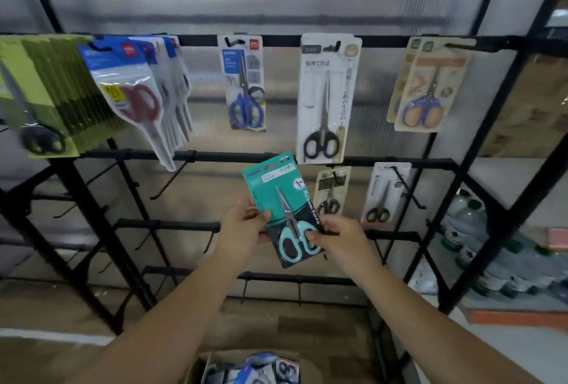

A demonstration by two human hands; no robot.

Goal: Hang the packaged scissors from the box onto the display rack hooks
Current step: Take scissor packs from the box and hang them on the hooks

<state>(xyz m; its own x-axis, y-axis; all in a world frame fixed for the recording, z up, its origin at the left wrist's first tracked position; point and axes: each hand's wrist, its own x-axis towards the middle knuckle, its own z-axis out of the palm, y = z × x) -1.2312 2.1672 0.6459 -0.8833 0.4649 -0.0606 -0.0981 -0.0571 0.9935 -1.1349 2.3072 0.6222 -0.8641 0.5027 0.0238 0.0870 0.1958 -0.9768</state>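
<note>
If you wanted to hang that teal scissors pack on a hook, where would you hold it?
Hold the teal pack low, by its two side edges near the scissor handles, as the left hand and right hand do now. Come from below and the sides. The card is flat and tilted, and its hang hole is probably at the top edge, so that end likely needs to stay free for a hook.

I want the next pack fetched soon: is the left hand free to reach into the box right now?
Probably not: the left hand grips the teal scissors pack alongside the right hand; the box sits open below.

Matt black metal rack (pixel 215 156), glossy plastic-fronted scissors pack (pixel 278 196)
</note>
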